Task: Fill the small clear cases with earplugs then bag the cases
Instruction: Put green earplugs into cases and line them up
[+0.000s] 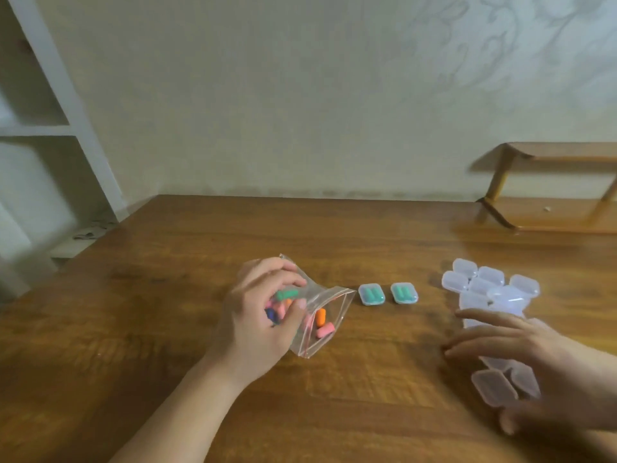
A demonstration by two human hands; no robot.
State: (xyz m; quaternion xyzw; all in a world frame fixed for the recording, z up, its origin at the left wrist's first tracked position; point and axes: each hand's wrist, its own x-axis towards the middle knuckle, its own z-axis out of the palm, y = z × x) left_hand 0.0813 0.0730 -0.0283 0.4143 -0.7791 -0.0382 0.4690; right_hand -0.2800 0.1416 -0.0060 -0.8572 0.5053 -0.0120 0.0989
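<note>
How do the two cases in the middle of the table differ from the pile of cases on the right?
The two middle cases each hold green earplugs; the pile of cases looks empty. The middle cases lie flat, side by side and apart; the pile is jumbled and overlapping, partly under the right hand. Both are small, clear and rounded.

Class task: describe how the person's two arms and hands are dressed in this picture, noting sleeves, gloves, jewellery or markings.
Both are bare. The left hand and its forearm show no sleeve, glove, watch or ring. The right hand, somewhat blurred, also shows no glove or sleeve. No markings are visible.
</note>
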